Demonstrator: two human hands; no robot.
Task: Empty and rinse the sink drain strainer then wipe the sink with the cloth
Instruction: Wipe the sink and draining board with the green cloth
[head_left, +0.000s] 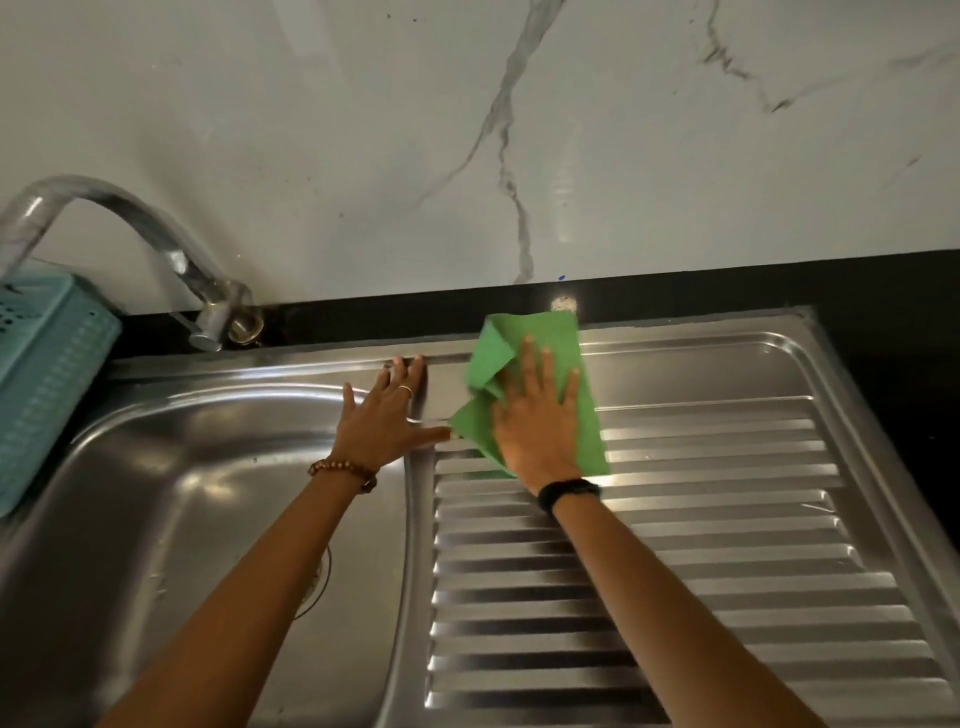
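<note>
A green cloth (584, 415) lies spread on the far end of the steel sink's ribbed drainboard (701, 545). My right hand (540, 415) presses flat on the cloth with straight, spread fingers. My left hand (387, 415) rests flat on the sink rim between the basin (171, 493) and the drainboard, its thumb touching the cloth's left corner. The drain strainer (318, 582) shows only as a thin arc in the basin floor; my left forearm hides most of it.
A steel tap (171, 249) arches over the basin from the back left corner. A light blue plastic basket (47, 374) stands at the left edge. A black counter (779, 291) borders the sink, with a marble wall behind.
</note>
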